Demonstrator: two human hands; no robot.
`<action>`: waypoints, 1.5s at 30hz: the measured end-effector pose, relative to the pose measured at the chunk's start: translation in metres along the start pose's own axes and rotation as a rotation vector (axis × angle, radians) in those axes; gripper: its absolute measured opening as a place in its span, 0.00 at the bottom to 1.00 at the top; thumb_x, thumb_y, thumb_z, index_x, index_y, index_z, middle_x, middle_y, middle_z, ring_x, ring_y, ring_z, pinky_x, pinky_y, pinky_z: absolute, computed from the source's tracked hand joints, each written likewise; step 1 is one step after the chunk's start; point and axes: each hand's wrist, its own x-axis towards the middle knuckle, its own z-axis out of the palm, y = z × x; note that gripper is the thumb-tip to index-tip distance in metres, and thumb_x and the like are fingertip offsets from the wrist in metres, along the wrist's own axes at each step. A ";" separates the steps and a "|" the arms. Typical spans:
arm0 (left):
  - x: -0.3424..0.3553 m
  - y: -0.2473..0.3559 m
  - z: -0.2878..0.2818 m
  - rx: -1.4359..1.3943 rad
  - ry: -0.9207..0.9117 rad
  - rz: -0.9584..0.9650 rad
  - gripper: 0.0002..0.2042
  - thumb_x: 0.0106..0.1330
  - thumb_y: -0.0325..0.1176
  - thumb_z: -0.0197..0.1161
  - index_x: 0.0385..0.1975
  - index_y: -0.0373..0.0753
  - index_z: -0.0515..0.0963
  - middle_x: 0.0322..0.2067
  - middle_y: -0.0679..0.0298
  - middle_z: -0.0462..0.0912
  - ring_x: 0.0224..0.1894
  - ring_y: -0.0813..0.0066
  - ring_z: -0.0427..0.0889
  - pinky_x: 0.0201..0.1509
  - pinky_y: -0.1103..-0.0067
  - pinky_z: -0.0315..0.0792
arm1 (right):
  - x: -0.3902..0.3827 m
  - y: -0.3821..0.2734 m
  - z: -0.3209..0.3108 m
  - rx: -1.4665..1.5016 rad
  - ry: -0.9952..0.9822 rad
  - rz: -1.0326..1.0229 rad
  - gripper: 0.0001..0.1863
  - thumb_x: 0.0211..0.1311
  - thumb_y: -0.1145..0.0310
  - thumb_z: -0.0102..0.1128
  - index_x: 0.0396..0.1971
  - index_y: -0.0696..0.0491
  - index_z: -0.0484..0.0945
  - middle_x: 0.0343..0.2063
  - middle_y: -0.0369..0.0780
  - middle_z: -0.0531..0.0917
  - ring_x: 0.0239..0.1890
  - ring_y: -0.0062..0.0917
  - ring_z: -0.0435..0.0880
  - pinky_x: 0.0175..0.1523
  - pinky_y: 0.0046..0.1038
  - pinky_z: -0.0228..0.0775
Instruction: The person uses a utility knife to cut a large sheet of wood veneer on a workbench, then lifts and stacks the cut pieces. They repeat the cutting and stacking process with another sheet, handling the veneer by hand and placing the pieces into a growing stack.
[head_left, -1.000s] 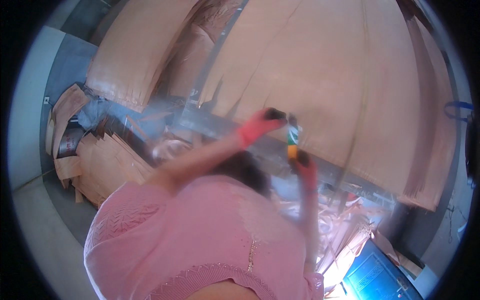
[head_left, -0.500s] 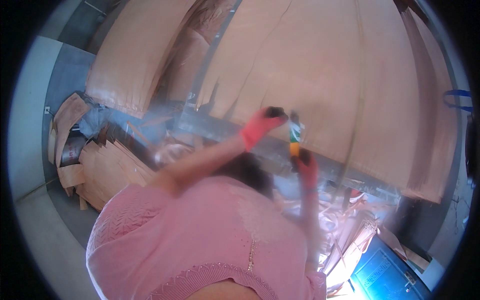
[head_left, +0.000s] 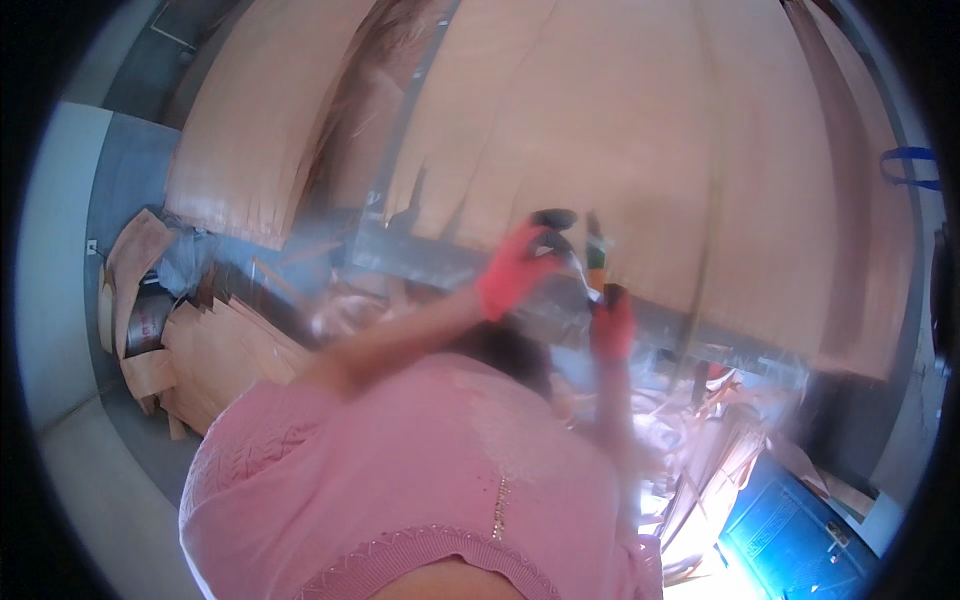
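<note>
I hold my left hand (head_left: pixel 515 270) in a red glove on a dark round thing (head_left: pixel 553 218). My right hand (head_left: pixel 612 325) grips a thin tool (head_left: pixel 596 255) by big wood sheets (head_left: pixel 640 130).

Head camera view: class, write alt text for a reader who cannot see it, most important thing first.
A person in a pink top holds two red-gloved hands up before big sheets of thin pale wood: the left hand grips a dark round thing, the right hand a slim tool banded green and orange. More wood pieces lie piled at left; everything is blurred.
</note>
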 end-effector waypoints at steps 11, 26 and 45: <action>0.014 0.009 -0.016 -0.538 0.084 -0.408 0.19 0.66 0.23 0.60 0.58 0.30 0.74 0.53 0.60 0.80 0.55 0.74 0.77 0.63 0.78 0.68 | 0.029 0.008 -0.040 0.201 0.084 0.049 0.17 0.68 0.60 0.59 0.49 0.54 0.79 0.31 0.38 0.83 0.30 0.26 0.77 0.38 0.27 0.71; 0.013 0.031 0.002 -0.474 0.153 -0.323 0.20 0.66 0.23 0.60 0.58 0.30 0.74 0.53 0.61 0.80 0.52 0.78 0.77 0.61 0.80 0.69 | 0.009 -0.075 -0.054 0.714 -0.137 0.108 0.11 0.68 0.68 0.57 0.45 0.57 0.82 0.33 0.32 0.82 0.29 0.13 0.73 0.33 0.17 0.64; 0.011 0.046 0.012 -0.471 0.141 -0.256 0.23 0.64 0.25 0.62 0.60 0.29 0.72 0.51 0.62 0.79 0.51 0.76 0.77 0.59 0.79 0.69 | -0.003 -0.089 -0.060 0.729 -0.203 0.040 0.10 0.65 0.71 0.58 0.42 0.58 0.81 0.35 0.34 0.83 0.37 0.17 0.77 0.41 0.20 0.69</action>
